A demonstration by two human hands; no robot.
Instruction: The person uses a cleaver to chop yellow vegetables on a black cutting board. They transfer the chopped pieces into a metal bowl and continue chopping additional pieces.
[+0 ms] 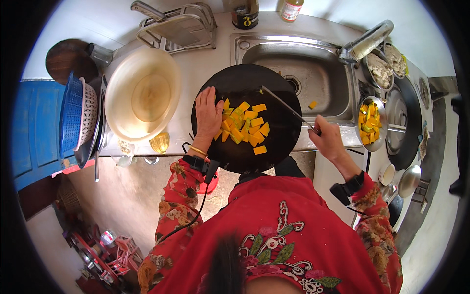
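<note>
Pieces of cut orange pumpkin with green rind [242, 123] lie in a loose pile on a round, dark cutting board [238, 158], which overlaps the sink's near left corner. My left hand [209, 114] rests at the board's left side, against the pile's left edge; whether it grips a piece is hidden. My right hand [326, 136] is closed around the handle of a knife [286, 106], its blade reaching up and left over the board's right part, its tip by a small green scrap. A metal bowl of pumpkin pieces [383, 126] stands to the right of my right hand.
A steel sink [330, 84] with a pumpkin piece in it lies behind the board, its faucet [367, 40] at the right. A large cream basin [117, 95] stands left; a pumpkin chunk [159, 142] sits near the counter's edge. A knife rack [198, 22] and bowls of pale food [380, 70] stand farther back.
</note>
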